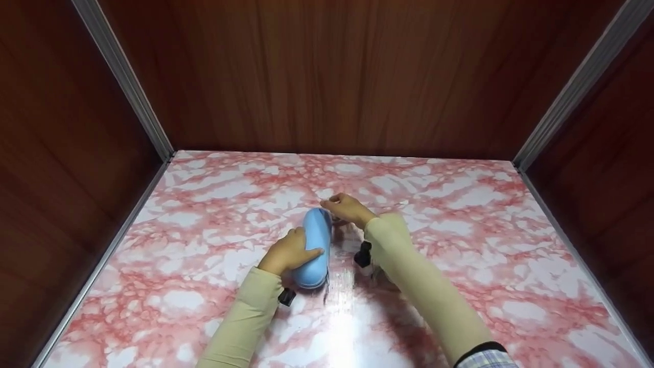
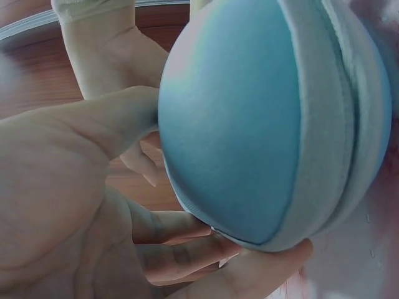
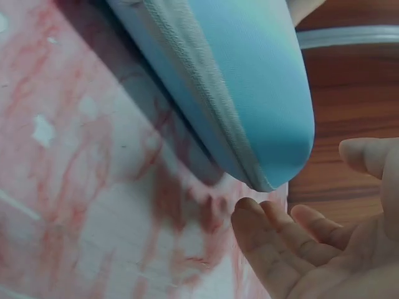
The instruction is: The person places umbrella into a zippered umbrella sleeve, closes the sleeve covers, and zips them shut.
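Note:
A light blue, elongated zip case (image 1: 318, 232) with rounded ends is held just over the tabletop, near the middle. My left hand (image 1: 289, 251) grips its near part, thumb across one face and fingers round the other side. In the left wrist view, a pale zip band (image 2: 327, 124) runs round the closed edge of the case. Close to the far end of the case is my right hand (image 1: 351, 209), its fingers loosely bent and apart from it. The right wrist view shows nothing between that hand's thumb and fingertips (image 3: 249, 215).
The tabletop (image 1: 189, 240) has a red and white marbled pattern. Dark wood panels (image 1: 327, 76) close it in at the back and both sides, with metal strips (image 1: 127, 76) at the corners. Black wrist devices (image 1: 363, 255) hang beneath the sleeves.

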{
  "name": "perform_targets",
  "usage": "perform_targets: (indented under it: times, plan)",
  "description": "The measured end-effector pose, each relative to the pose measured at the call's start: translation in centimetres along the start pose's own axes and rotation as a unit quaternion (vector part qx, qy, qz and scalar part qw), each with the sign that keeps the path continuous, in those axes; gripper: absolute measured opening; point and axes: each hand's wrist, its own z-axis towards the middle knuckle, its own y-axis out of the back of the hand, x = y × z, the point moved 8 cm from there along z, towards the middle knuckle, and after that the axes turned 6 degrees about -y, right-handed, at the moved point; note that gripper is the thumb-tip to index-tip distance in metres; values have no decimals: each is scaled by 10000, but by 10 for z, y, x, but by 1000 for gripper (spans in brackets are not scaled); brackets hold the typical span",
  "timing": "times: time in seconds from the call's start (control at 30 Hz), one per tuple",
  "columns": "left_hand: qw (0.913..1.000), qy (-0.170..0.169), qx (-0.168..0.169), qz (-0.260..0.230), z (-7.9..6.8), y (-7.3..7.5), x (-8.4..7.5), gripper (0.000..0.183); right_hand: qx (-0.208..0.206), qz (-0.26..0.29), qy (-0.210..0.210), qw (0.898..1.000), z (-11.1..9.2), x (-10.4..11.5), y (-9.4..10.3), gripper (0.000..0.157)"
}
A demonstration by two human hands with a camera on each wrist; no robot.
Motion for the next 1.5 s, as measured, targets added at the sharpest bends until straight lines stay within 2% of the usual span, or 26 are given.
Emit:
perform_targets:
  times: [0.13,0.3,0.5,0.63,0.87,0.97,1.17,1.33,1.5]
  plan:
    - [10000,64,50,54,2,-1,1,81,199,38,-121,9997,-4,-6,-3,76]
    - [9998,99,147,47,2,-3,1,84,293,65,-217,9993,-13,-13,-9,82]
    - [9997,35,208,119,2,-2,2,84,658,339,-244,9970,-26,-22,-22,92]
    - [9998,40,129,127,3,-1,2,82,833,644,-274,9941,-32,-28,-27,98]
    - [9999,68,75,103,4,-2,2,81,1017,1281,-286,9861,-35,-39,-41,98]
    - [9999,58,39,114,3,-3,2,80,957,1446,-242,9846,-36,-41,-46,100]
    - [10000,-14,-6,78,4,-3,1,78,560,1366,-176,9889,-37,-45,-46,104]
    - [10000,-9,26,51,2,-4,1,77,477,1237,-150,9911,-36,-47,-47,106]
    - [10000,16,24,20,1,-3,1,79,445,1338,-142,9899,-35,-46,-48,107]
